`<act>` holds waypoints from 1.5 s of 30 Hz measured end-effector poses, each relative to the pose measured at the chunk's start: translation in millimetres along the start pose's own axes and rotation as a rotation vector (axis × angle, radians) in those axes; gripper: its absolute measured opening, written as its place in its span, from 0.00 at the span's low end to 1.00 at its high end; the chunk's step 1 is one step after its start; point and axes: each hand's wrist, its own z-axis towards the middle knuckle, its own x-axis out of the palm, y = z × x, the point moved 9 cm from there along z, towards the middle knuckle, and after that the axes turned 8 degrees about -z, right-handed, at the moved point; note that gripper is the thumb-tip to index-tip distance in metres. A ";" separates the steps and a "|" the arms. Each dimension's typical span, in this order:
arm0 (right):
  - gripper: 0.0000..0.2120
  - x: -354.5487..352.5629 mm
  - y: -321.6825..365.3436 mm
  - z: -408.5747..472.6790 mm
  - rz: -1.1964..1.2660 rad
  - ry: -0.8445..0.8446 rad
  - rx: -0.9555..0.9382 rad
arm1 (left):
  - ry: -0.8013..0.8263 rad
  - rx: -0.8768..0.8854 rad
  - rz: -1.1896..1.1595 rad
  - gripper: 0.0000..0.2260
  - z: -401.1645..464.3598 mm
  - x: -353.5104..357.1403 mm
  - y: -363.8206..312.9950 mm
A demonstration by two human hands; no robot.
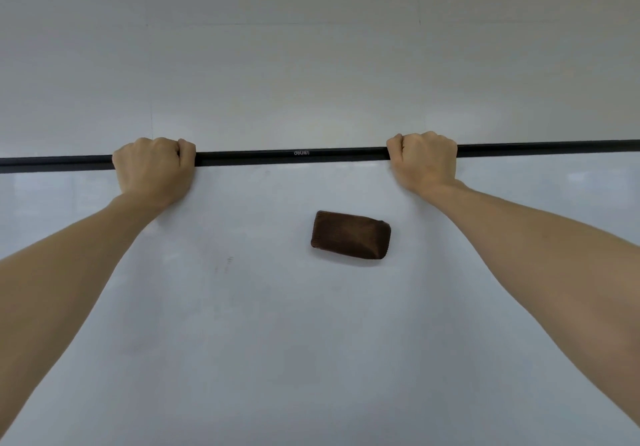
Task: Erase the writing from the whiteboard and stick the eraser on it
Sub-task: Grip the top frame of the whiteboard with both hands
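whiteboard (277,324) is lying wide and pale, mostly wiped, faint smudges left of middle | black frame edge (294,154) is running across its far side | brown eraser (350,235) is sitting on the surface, right of middle, near that edge

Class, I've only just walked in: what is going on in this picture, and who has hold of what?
A person grips the black top edge of a whiteboard with both hands, the left hand and the right hand each closed around it. The brown eraser sits on the board between the arms, with neither hand touching it. The board looks wiped, with only faint smudges left.
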 end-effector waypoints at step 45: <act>0.23 253.1 82.4 56.7 0.098 0.018 -0.033 | 0.019 -0.057 0.149 0.22 42.4 193.2 89.5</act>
